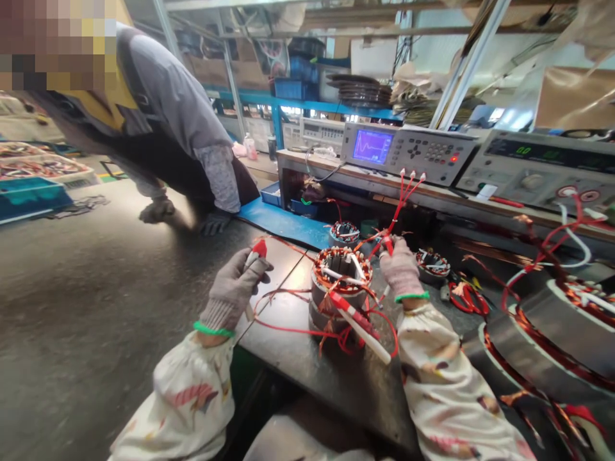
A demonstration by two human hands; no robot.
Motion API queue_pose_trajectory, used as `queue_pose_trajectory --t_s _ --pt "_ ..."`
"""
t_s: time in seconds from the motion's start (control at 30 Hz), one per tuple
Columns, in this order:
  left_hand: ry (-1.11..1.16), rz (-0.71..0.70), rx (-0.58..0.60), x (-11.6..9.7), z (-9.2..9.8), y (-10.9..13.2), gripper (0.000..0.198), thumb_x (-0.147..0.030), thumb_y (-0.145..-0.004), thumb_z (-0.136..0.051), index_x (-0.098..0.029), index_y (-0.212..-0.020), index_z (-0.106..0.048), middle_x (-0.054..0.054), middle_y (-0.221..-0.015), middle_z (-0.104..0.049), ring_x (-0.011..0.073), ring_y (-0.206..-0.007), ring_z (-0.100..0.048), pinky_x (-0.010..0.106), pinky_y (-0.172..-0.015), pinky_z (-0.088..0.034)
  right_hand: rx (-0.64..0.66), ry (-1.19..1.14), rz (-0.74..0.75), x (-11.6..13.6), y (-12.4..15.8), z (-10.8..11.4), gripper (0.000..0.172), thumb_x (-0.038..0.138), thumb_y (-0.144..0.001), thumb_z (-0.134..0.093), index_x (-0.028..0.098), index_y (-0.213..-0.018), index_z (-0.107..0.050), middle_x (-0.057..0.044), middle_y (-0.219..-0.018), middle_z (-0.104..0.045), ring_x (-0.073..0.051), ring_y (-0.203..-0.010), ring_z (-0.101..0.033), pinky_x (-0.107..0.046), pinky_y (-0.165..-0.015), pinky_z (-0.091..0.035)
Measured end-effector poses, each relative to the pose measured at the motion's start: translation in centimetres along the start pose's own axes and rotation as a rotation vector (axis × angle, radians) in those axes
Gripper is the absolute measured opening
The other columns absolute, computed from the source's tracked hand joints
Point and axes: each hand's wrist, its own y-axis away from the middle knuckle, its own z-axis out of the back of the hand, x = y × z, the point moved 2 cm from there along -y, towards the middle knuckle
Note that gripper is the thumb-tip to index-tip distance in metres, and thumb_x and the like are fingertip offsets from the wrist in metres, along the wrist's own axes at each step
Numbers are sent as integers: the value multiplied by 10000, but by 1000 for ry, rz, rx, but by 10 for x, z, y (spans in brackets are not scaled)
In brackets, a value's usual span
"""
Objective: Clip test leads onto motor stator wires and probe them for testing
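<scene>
My left hand (240,282), in a grey glove, is closed round a red-and-white test probe (259,248), its red end up. My right hand (400,261), also gloved, pinches a red test lead (388,243) running down from the tester; its tip is partly hidden by my fingers. Between my hands a motor stator (342,275) with copper windings and white strips stands upright on the metal plate. Another red-and-white probe (358,323) leans across its near side. Red wires (288,330) loop round the stator's base.
A tester with a lit screen (373,147) and a second instrument (542,166) stand on the shelf behind. Small stators (432,264), red-handled pliers (467,298) and large stators (567,333) are at right. A co-worker (182,128) leans on the table at left.
</scene>
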Motion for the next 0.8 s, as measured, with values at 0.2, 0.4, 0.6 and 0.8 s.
queue_pose_trajectory --t_s 0.2,0.4,0.6,0.8 --pt "-101 45 -94 6 32 50 409 -452 -763 -734 -203 -1073 -635 -17 -670 -641 100 -480 -507 195 -423 -364 230 -533 -107 -7 80 45 242 390 -800 -662 210 -962 -657 -27 -884 -683 -152 -669 -559 -275 -606 -464" --pt "157 490 359 25 31 131 332 -448 -755 -784 -186 -913 -652 38 -731 -672 131 -544 -597 193 -407 -344 740 -1087 -295 22 150 48 496 527 -727 -786 227 -1116 -719 -47 -891 -730 -188 -701 -636 -292 -586 -513" --pt "286 354 -101 36 -11 125 406 -491 -715 -803 -191 -904 -606 11 -823 -688 114 -624 -649 174 -473 -452 686 -1074 -182 33 140 39 355 405 -710 -797 267 -1034 -746 -30 -997 -753 -227 -842 -673 -325 -703 -552" --pt "252 256 -56 47 -19 132 393 -465 -740 -805 -202 -967 -621 10 -816 -709 119 -596 -666 176 -463 -458 797 -722 -196 -11 168 48 184 355 -709 -763 201 -786 -698 26 -627 -625 -135 -553 -504 -250 -494 -410"
